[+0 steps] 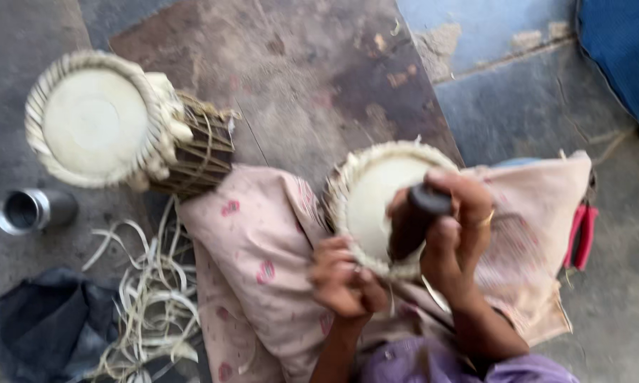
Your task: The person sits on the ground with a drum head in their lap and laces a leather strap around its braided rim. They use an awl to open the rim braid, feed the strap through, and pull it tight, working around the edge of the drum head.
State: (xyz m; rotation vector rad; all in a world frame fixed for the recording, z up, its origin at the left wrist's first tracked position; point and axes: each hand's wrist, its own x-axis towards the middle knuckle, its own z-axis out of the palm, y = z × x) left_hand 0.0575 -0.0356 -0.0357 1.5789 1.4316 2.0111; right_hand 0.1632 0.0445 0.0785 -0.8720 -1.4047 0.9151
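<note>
1. While the picture is blurred, the right hand [455, 228] shows fingers curled tight around a dark tool handle [413, 225] held over a small drum [376, 198]
2. That drum rests on pink patterned cloth [255, 241] across the lap, pale skin head up
3. Left hand [342, 278] is closed at the drum's woven rim, pinching something I cannot make out
4. Second drum [114, 124] lies well apart on the floor, near pale lacing strips [153, 298], a steel cup [32, 210] and red-handled pliers [581, 237]

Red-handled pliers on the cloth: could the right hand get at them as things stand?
Probably yes, once freed: the right hand grips a dark tool over the drum; the pliers lie uncovered just beyond.
</note>
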